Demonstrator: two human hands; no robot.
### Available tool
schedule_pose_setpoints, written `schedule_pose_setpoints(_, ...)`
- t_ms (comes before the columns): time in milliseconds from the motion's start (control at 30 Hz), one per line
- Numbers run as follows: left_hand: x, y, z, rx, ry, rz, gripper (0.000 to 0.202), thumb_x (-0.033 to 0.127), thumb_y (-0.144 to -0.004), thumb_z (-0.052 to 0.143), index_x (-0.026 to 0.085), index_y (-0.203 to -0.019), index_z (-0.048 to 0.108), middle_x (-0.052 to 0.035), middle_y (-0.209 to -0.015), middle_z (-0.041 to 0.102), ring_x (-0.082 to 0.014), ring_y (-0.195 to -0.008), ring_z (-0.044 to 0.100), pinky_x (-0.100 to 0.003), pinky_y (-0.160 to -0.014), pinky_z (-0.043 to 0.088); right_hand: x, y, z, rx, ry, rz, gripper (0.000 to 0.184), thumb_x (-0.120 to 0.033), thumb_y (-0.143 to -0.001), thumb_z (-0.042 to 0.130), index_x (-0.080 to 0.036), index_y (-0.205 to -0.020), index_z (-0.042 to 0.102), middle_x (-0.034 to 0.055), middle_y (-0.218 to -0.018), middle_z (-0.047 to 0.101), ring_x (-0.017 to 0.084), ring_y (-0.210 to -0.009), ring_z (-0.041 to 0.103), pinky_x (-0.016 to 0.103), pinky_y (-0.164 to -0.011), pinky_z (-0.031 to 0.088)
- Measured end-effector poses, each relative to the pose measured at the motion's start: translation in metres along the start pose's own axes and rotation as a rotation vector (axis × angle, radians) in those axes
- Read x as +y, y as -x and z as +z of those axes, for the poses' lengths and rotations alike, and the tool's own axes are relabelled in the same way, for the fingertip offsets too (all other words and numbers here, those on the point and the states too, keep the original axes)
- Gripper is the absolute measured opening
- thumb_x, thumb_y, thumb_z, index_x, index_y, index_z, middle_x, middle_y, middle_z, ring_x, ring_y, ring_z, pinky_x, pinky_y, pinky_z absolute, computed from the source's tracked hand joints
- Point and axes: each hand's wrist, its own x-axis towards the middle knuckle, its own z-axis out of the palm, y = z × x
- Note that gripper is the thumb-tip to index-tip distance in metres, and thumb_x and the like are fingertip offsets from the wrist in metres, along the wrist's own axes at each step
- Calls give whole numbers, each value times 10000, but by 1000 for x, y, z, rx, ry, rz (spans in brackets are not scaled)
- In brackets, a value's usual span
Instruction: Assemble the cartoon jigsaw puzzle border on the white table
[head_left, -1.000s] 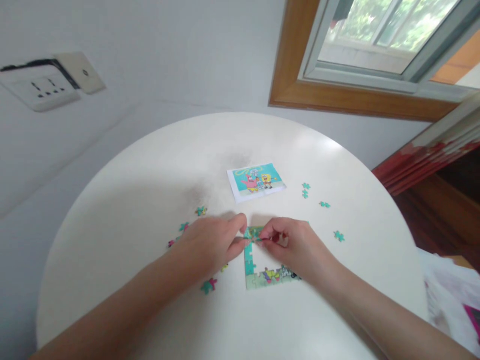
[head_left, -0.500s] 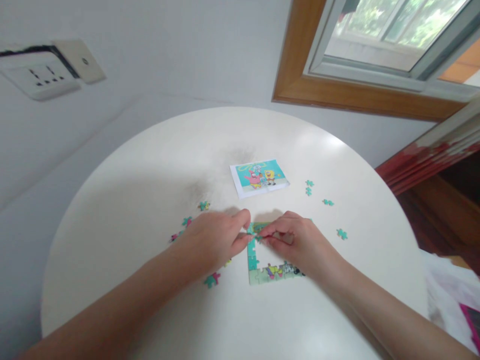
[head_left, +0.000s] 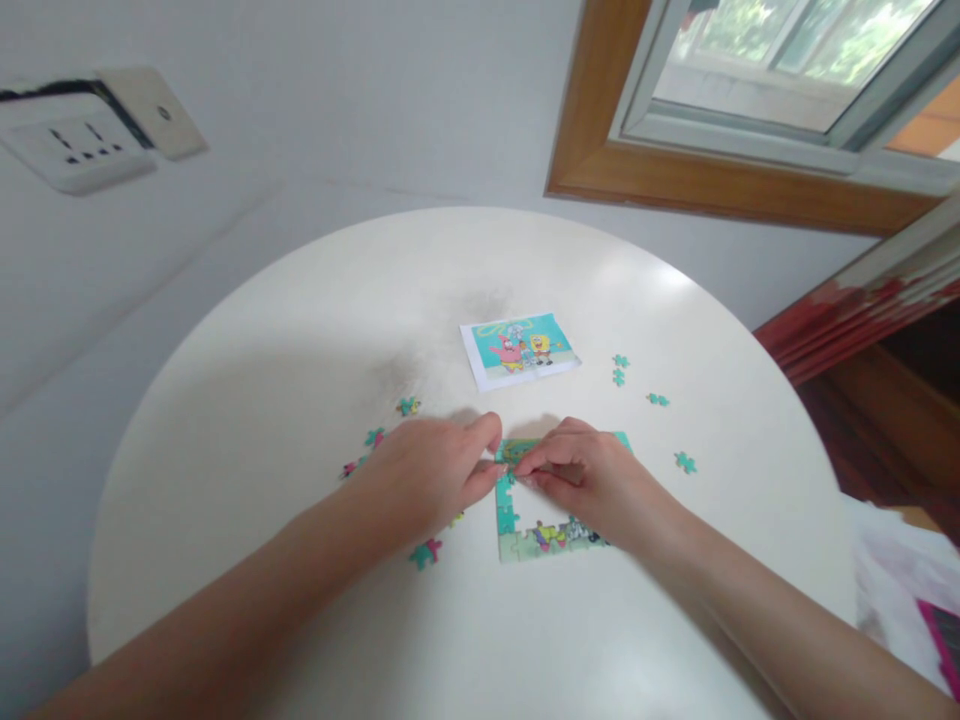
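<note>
A partly built jigsaw frame (head_left: 517, 530) with teal edges lies on the round white table (head_left: 300, 380). Both hands meet at its top left corner. My left hand (head_left: 431, 475) has its fingers curled, thumb and forefinger pressing on the frame's corner. My right hand (head_left: 589, 480) pinches a small puzzle piece (head_left: 514, 458) against that same corner. My right hand hides most of the frame's right side.
A small cartoon reference picture (head_left: 519, 350) lies beyond the hands. Loose teal pieces (head_left: 658, 400) are scattered to the right, others (head_left: 409, 407) to the left and one (head_left: 424, 553) near my left wrist. A wall socket (head_left: 75, 140) and a wooden window frame (head_left: 712, 195) are behind.
The view has shifted slightly, so the table sits a little higher in frame. Both hands stay pinched at the frame's top left corner with only small finger movements.
</note>
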Motion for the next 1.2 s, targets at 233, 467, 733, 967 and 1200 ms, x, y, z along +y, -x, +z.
schedule_pose_setpoints(233, 0, -2, 0, -16, -5, -1, 179, 359, -977, 473, 219, -1052, 556, -4, -732, 654, -213, -702, 647, -279, -557, 308, -1, -3, -6, -42, 85, -81, 156, -129, -861, 664, -235, -863, 778, 51, -856, 711, 182, -874, 617, 301, -725, 517)
schedule_pose_setpoints(467, -2, -1, 3, 10, 14, 7, 184, 361, -958, 478, 220, -1033, 569, 0, -706, 639, -207, -679, 632, -279, -562, 340, -3, -2, -13, -64, 149, -139, 171, -112, -861, 652, -230, -898, 771, 47, -889, 714, 185, -879, 618, 355, -828, 502)
schedule_pose_setpoints(733, 0, -1, 1, -8, 24, -6, 170, 370, -974, 474, 224, -1007, 554, 9, -695, 636, -207, -668, 630, -279, -550, 311, -4, 4, -28, -73, 320, -197, 230, -169, -945, 538, -216, -1022, 749, 79, -960, 694, 210, -888, 577, 375, -825, 463)
schedule_pose_setpoints(967, -1, 0, 2, -15, -2, 4, 178, 374, -988, 474, 222, -1036, 553, 8, -705, 636, -209, -672, 628, -293, -555, 286, -4, 18, -36, -192, 598, -331, 315, -311, -1018, 476, -247, -1261, 665, 92, -1089, 648, 240, -1016, 539, 429, -911, 389)
schedule_pose_setpoints(1200, 0, -2, 0, -30, -11, -7, 170, 356, -983, 483, 212, -1041, 552, 2, -710, 644, -215, -679, 640, -290, -558, 278, -7, 17, -34, -239, 675, -318, 359, -391, -1015, 472, -243, -1295, 642, 101, -1111, 620, 263, -1041, 525, 444, -933, 363)
